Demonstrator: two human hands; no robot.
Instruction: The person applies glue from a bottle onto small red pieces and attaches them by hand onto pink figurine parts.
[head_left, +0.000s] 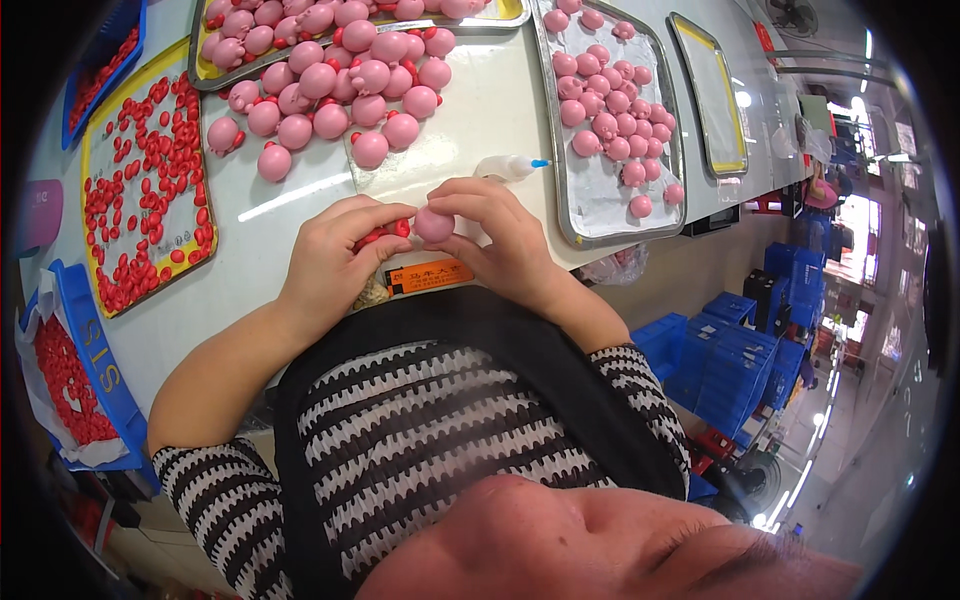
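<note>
Close in front of my body, my right hand (505, 240) pinches a smooth pink ball (434, 226) between thumb and fingers. Beside it, my left hand (335, 250) is closed around a few small glossy red pieces (384, 238). One red piece at its fingertips is right against the ball's left side; I cannot tell if they are joined. Under my hands lies an orange-labelled item (430, 276), partly covered. Just beyond my right hand, a small white squeeze bottle (510, 167) with a blue tip lies on its side.
Pink balls with red parts (330, 115) are heaped ahead. A yellow tray (205, 240) of red pieces stands left, near a blue bin (105, 365) of more. At right, a metal tray (600, 240) bears pink balls, with another tray (735, 160) beyond. Blue crates (725, 365) stand past the table edge.
</note>
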